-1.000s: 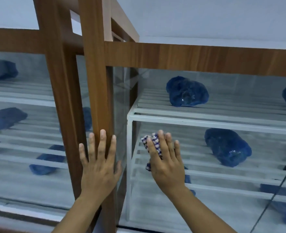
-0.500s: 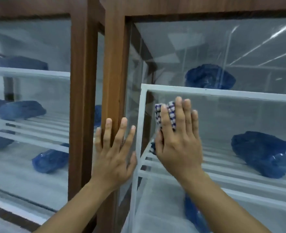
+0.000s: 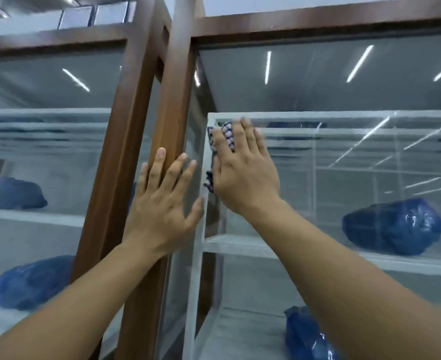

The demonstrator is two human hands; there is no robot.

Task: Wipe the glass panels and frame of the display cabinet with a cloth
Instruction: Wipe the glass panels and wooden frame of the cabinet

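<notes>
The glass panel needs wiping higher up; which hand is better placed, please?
Probably the right hand: it presses the checked cloth on the glass panel, while the left hand rests bare on the wooden frame.

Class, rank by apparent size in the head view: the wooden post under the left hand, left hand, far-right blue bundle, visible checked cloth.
1. wooden post
2. left hand and far-right blue bundle: look alike; the hand is nearer, so unranked
3. checked cloth, mostly hidden under the right hand

Light was cool and even | white streaks of glare lay on the glass panel (image 3: 318, 87), upper right | soft motion blur throughout | wooden frame (image 3: 172, 100) bowed toward edges
</notes>
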